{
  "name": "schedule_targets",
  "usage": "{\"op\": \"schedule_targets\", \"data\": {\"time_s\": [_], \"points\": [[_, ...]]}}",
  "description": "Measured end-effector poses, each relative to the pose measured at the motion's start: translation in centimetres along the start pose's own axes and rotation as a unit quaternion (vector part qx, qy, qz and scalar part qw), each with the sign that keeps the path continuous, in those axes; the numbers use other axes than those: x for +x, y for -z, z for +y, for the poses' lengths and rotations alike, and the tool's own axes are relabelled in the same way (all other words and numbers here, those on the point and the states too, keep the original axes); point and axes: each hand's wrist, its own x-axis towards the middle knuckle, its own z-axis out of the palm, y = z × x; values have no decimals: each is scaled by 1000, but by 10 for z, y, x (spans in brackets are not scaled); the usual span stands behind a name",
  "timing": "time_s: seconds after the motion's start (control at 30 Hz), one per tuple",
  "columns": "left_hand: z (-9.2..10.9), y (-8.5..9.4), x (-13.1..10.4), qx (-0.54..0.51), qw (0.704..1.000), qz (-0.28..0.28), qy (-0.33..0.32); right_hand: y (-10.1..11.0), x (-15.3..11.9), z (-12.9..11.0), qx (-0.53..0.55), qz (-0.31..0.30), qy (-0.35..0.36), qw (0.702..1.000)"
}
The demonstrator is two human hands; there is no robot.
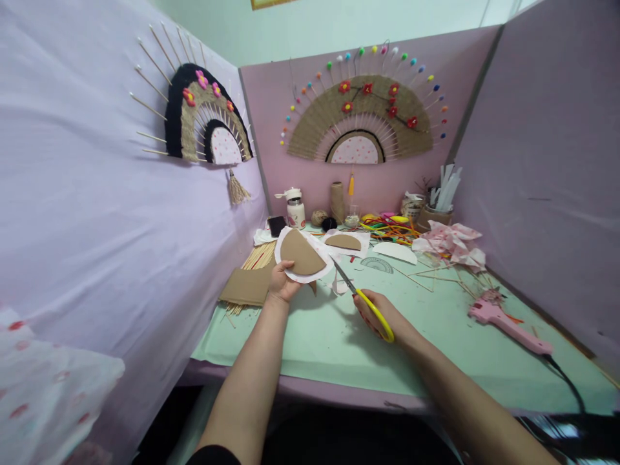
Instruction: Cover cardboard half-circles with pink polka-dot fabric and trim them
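Held up by my left hand (285, 282) is a cardboard half-circle (301, 253) with a wider margin of white paper (323, 250) around it; my thumb lies on the cardboard face. My right hand (371, 309) grips yellow-handled scissors (345, 276), whose blade tips reach the paper's right edge. Whether the blades are closed is hard to make out. Under the blades, a paper scrap (340, 283) rests on the table. A second cardboard half-circle (343, 242) on paper lies just behind, with a white half-disc (394, 252) and a clear protractor (376, 265) to its right.
A pink glue gun (508, 326) with a black cord lies at right. Cardboard sheet (247, 286) and thin sticks (259, 256) are at left. Behind stand a bottle (295, 212), a twine spool (337, 201), coloured pipe cleaners (392, 227) and crumpled paper (450, 242). Decorated fans (310, 132) hang on the walls.
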Motion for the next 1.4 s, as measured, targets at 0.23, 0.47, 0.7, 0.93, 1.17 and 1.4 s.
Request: {"op": "schedule_targets", "data": {"time_s": [0.23,0.47,0.7,0.93,1.17,1.4], "points": [[0,-3,-3,13,1000,-8,13,1,3,10,-7,-33,42,999],[-1,-6,-7,23,999,-17,24,3,2,11,6,-52,64,997],[-3,-6,-7,13,999,-20,25,0,2,9,27,-57,64,996],[-2,-8,-9,13,999,-19,27,-2,1,8,35,-67,64,995],[-2,-9,-9,9,1000,-16,24,-1,1,6,20,-65,82,994],[-2,-5,-7,20,999,-22,32,-1,1,8,9,-54,67,996]]}}
